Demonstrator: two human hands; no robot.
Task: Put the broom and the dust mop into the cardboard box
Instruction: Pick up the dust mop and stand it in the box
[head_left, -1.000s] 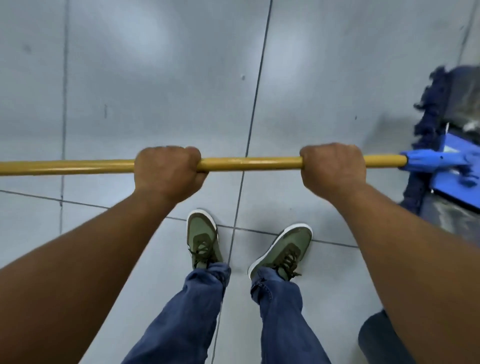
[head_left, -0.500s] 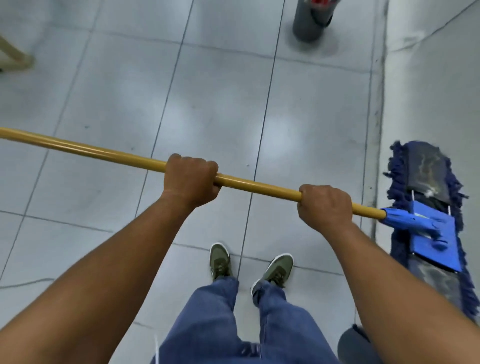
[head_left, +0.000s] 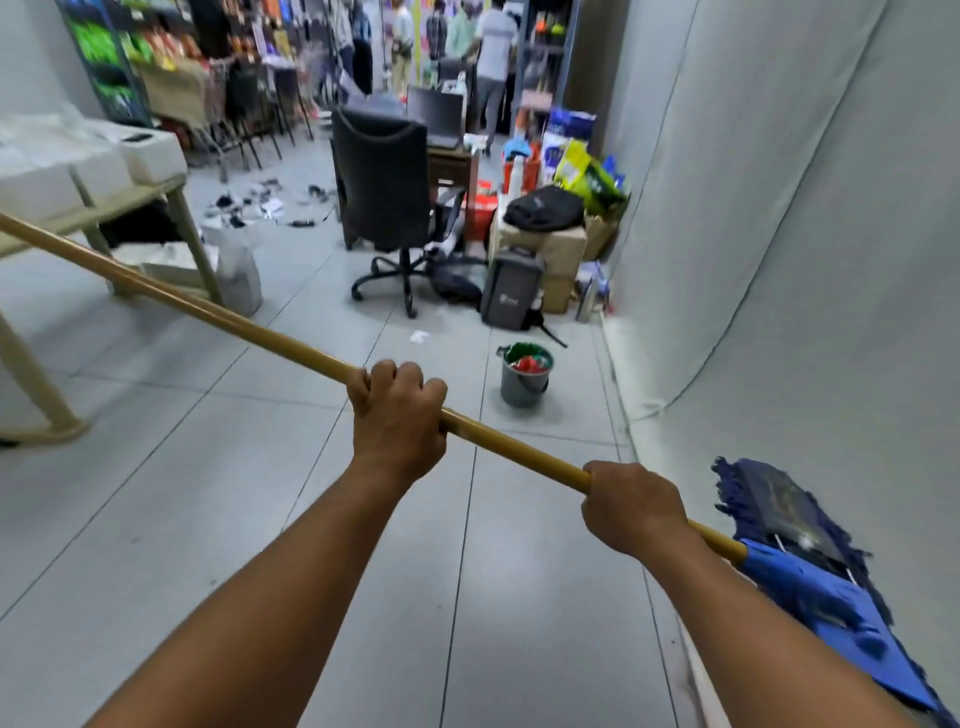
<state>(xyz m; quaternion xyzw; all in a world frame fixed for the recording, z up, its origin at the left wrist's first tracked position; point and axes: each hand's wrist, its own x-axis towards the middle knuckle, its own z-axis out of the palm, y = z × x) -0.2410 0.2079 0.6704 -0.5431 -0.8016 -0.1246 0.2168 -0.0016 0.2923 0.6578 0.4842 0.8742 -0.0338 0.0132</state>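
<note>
You have the dust mop (head_left: 810, 566) off the floor and carried across your body, your left hand (head_left: 397, 415) wrapped tight round the middle of its yellow pole and your right hand (head_left: 631, 506) clenched round it lower down, close to the blue head at your right by the grey wall (head_left: 805, 234). So the pickup looks done, but nothing is packed yet. A cardboard box (head_left: 543, 244) sits well ahead beside the office chair (head_left: 384, 192) (whether it is your target I cannot tell), and the broom is nowhere in view; carrying, loading and fetching it remain
</note>
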